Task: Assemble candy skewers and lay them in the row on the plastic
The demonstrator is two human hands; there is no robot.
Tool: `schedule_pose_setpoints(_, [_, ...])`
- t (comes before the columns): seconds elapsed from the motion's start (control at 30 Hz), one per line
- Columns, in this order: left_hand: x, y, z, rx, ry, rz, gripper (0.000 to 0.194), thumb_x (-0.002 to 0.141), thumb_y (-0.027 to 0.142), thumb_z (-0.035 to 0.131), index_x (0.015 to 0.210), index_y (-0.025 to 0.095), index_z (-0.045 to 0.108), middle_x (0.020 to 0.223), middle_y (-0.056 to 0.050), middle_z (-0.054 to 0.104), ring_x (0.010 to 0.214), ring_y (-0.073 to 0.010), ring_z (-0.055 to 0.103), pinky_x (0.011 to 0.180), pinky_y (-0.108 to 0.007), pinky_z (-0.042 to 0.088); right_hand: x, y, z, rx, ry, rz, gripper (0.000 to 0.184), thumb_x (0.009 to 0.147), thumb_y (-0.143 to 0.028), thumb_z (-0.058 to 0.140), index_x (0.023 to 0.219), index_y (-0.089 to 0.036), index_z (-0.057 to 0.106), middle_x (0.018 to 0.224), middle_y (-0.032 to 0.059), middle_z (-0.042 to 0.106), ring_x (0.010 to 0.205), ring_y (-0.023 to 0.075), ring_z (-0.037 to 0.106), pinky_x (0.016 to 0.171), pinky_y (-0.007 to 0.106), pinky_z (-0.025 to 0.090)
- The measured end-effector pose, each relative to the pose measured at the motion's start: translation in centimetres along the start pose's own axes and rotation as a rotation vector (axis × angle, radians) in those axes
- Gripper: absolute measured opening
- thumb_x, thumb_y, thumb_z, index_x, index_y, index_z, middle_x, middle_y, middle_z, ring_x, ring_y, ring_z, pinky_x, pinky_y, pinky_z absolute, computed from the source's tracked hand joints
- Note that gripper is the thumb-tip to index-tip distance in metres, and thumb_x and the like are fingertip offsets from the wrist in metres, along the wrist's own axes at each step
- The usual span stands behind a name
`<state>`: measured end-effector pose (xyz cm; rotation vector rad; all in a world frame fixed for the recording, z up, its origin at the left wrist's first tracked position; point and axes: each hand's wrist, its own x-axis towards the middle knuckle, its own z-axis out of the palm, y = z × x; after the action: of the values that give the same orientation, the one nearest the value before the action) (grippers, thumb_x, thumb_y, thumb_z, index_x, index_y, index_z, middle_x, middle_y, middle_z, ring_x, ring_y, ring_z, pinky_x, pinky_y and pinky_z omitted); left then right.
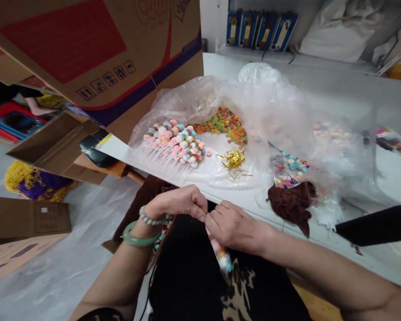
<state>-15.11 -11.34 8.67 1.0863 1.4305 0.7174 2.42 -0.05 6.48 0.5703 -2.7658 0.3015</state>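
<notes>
My right hand (232, 226) is closed around the upper end of a wrapped marshmallow candy skewer (223, 257), which hangs tilted over my lap with pink, white and blue pieces showing. My left hand (189, 203) pinches right beside it at the same end; what its fingertips hold is hidden. Beyond my hands, a pile of candy skewers (178, 140) with white sticks lies on clear plastic. To the right of the pile are loose gold twist ties (234, 159) and a single pink candy (209, 153). Behind them are many colourful gummy rings (225, 124).
A large cardboard box (120, 58) stands at the table's left. Crumpled clear plastic bags (274, 102) cover the middle of the white table (347, 89). A brown cloth (294, 203) hangs at the front edge, near a black bar (377, 225). Blue binders (260, 30) stand behind.
</notes>
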Motion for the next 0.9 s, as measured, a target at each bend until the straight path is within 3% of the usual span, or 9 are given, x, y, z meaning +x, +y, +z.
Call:
schedule_pose_setpoints(0.07, [-0.3, 1.5, 1.0, 0.356, 0.171, -0.006, 0.016, 0.072, 0.013, 0.066, 0.057, 0.015, 0.063, 0.051, 0.002, 0.052, 0.051, -0.0111, 0.046, 0.053, -0.023, 0.035, 1.1, 1.0, -0.9, -0.09, -0.155, -0.005, 0.023, 0.089, -0.005, 0.044, 0.081, -0.014, 0.063, 0.07, 0.0095, 0.064, 0.064, 0.0184, 0.056, 0.062, 0.033, 0.04])
schedule_pose_setpoints(0.17, [0.5, 2.1, 4.5, 0.705, 0.811, -0.014, 0.024, 0.083, 0.004, 0.044, 0.07, 0.016, 0.06, 0.064, -0.003, 0.056, 0.059, -0.0145, 0.051, 0.061, -0.027, 0.04, 3.1, 3.0, -0.9, 0.218, -0.068, 0.42, 0.022, 0.086, -0.004, 0.044, 0.075, -0.014, 0.06, 0.067, 0.0086, 0.062, 0.063, 0.018, 0.055, 0.063, 0.032, 0.04])
schedule_pose_setpoints(0.33, [3.6, -1.3, 7.4, 0.038, 1.405, 0.258, 0.015, 0.092, 0.03, 0.05, 0.094, 0.02, 0.061, 0.08, -0.004, 0.062, 0.074, -0.0159, 0.059, 0.074, -0.027, 0.047, 5.5, 3.9, 1.0, 0.963, 0.265, 0.881, 0.025, 0.09, -0.022, 0.047, 0.065, -0.02, 0.05, 0.046, -0.0066, 0.039, 0.041, 0.0108, 0.035, 0.048, 0.024, 0.035])
schedule_pose_setpoints(0.4, [4.1, -3.1, 6.8, -0.492, 1.206, 0.28, 0.03, 0.09, 0.048, 0.055, 0.096, 0.02, 0.059, 0.081, -0.003, 0.063, 0.07, -0.0146, 0.06, 0.07, -0.026, 0.048, 5.2, 3.4, 1.8, 1.163, 0.321, 0.86, 0.031, 0.09, -0.029, 0.048, 0.06, -0.022, 0.049, 0.045, -0.0076, 0.038, 0.041, 0.0099, 0.032, 0.045, 0.023, 0.034])
schedule_pose_setpoints(0.47, [3.9, -4.7, 6.0, -0.864, 0.691, 0.208, 0.052, 0.084, 0.068, 0.05, 0.09, 0.017, 0.06, 0.072, -0.003, 0.063, 0.06, -0.0151, 0.06, 0.061, -0.027, 0.048, 4.4, 3.0, 2.3, 1.257, 0.385, 0.811, 0.033, 0.087, -0.038, 0.052, 0.058, -0.022, 0.054, 0.049, -0.0059, 0.045, 0.046, 0.0103, 0.037, 0.046, 0.022, 0.036])
schedule_pose_setpoints(0.57, [2.9, -6.3, 5.0, -0.981, 0.137, 0.054, 0.069, 0.077, 0.082, 0.042, 0.074, 0.015, 0.058, 0.057, -0.003, 0.058, 0.043, -0.0144, 0.053, 0.044, -0.025, 0.04, 2.8, 2.9, 2.8, 1.158, 0.395, 0.742, 0.024, 0.077, -0.033, 0.066, 0.058, -0.02, 0.059, 0.054, -0.0029, 0.051, 0.056, 0.0112, 0.042, 0.052, 0.021, 0.036])
schedule_pose_setpoints(0.67, [1.5, -6.4, 4.2, -0.725, 0.199, 0.025, 0.057, 0.08, 0.072, 0.052, 0.073, 0.015, 0.059, 0.056, 0.001, 0.053, 0.039, -0.0086, 0.042, 0.039, -0.021, 0.026, 1.6, 3.3, 3.4, 1.213, 0.295, 0.83, 0.016, 0.073, -0.023, 0.067, 0.062, -0.019, 0.058, 0.053, -0.0029, 0.05, 0.054, 0.01, 0.041, 0.054, 0.022, 0.033])
schedule_pose_setpoints(0.83, [-1.3, -4.2, 3.1, 0.286, 0.337, 0.134, 0.04, 0.091, 0.052, 0.052, 0.077, 0.017, 0.065, 0.067, -0.001, 0.058, 0.063, -0.0124, 0.05, 0.06, -0.024, 0.033, 0.7, 4.4, 4.9, 1.786, -0.252, 0.971, 0.027, 0.066, -0.04, 0.068, 0.073, -0.018, 0.056, 0.05, -0.006, 0.048, 0.04, 0.0071, 0.035, 0.043, 0.021, 0.028])
schedule_pose_setpoints(0.9, [-2.0, -4.0, 3.2, 0.605, 0.418, 0.091, 0.033, 0.093, 0.045, 0.051, 0.081, 0.019, 0.067, 0.074, -0.003, 0.061, 0.07, -0.0148, 0.054, 0.064, -0.026, 0.034, 1.1, 4.3, 5.5, 1.65, -0.369, 0.916, 0.029, 0.075, -0.045, 0.06, 0.081, -0.017, 0.06, 0.056, -0.0023, 0.056, 0.042, 0.0091, 0.044, 0.046, 0.022, 0.035])
